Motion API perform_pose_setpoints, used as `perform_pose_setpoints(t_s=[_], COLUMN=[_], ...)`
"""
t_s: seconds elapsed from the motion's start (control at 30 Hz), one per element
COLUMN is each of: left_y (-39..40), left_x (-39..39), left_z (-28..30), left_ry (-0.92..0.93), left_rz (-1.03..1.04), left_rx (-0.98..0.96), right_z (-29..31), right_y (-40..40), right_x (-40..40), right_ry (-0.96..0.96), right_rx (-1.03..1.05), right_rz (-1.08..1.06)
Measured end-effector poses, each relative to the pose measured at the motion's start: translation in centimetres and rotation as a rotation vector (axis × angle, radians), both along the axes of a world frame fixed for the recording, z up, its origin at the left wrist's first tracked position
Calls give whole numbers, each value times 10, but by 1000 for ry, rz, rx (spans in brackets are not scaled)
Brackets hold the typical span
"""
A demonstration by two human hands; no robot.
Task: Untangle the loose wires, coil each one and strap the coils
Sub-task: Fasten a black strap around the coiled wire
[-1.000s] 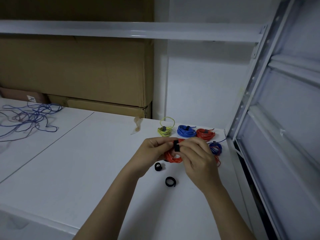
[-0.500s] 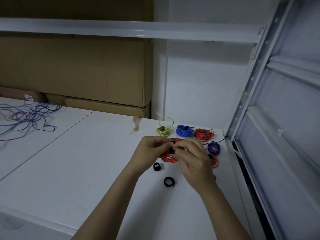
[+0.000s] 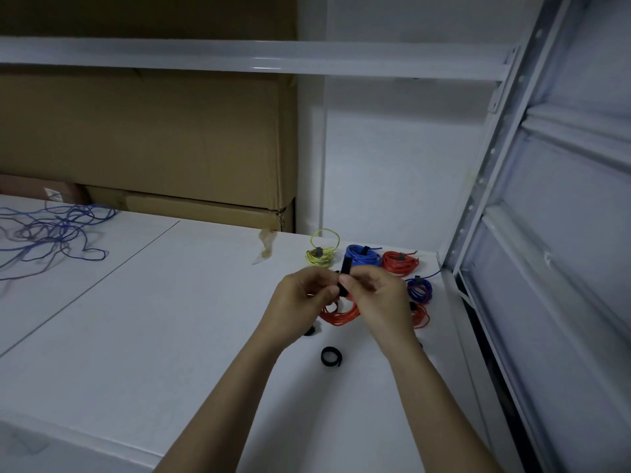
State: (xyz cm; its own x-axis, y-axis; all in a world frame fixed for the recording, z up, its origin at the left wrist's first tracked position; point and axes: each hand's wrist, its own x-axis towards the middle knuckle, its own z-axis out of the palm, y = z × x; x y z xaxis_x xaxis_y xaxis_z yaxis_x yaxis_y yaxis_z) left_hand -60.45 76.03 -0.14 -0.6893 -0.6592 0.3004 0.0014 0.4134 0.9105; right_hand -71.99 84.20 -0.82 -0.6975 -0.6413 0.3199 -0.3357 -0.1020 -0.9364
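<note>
strapping the red wire coil

both hands are together above the white table (image 3: 143,319): the left hand (image 3: 300,307) grips the red coil (image 3: 341,315) while the right hand (image 3: 372,298) pinches the black strap (image 3: 344,278), whose tail now stands upright where a moment ago it lay folded at the coil, so it looks not yet closed. a spare strap (image 3: 331,356) waits nearby; the tangled blue wires (image 3: 51,233) lie far left.

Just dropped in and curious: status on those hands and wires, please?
Left hand and right hand gripping red coil, black strap half on. Blue tangle waiting. Nothing blocking.
</note>
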Motion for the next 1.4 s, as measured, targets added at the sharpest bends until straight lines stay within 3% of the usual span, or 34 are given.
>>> perform_pose_setpoints(t_s=[0.1, 0.27, 0.33, 0.47, 0.67, 0.83, 0.97, 1.03, 1.1, 1.23, 1.3, 1.4], left_y=[-2, -3, -6, -5, -9, -5, -4, 0, 1, 3, 4, -2], left_x=[0, -3, -4, -8, -5, 2, 1, -4, -10, -24, -32, -39], left_z=[0, 2, 2, 4, 6, 3, 2, 0, -4, -17, -23, -30], left_ry=[59, 94, 93, -21, -23, -38, -19, 32, 23, -66, -168, -368], left_rz=[-1, 9, 15, 52, -53, -160, -109, -54, -20, -3, -29, 24], left_rx=[84, 41, 21, -179, -269, -422, -363, -219, -102, -54, -112, -263], right_z=[1, -3, -5, -12, -10, -9, -14, -17, -22, -34, -41, -47], right_y=[3, 11, 13, 12, 15, 17, 19, 22, 27, 32, 30, 24], right_x=[-2, -4, -7, -6, -4, -5, -8, -8, -11, -19, -24, -36], right_ry=[-72, 373, 434, 328, -86, -151, -199, -204, -139, 37, 78, 294], right_rx=[-15, -7, 37, 40, -53, -95, -111, -117, -73, 70, 158, 406], right_rz=[57, 87, 137, 46, 174, 146, 134, 156, 184, 100, -26, -128])
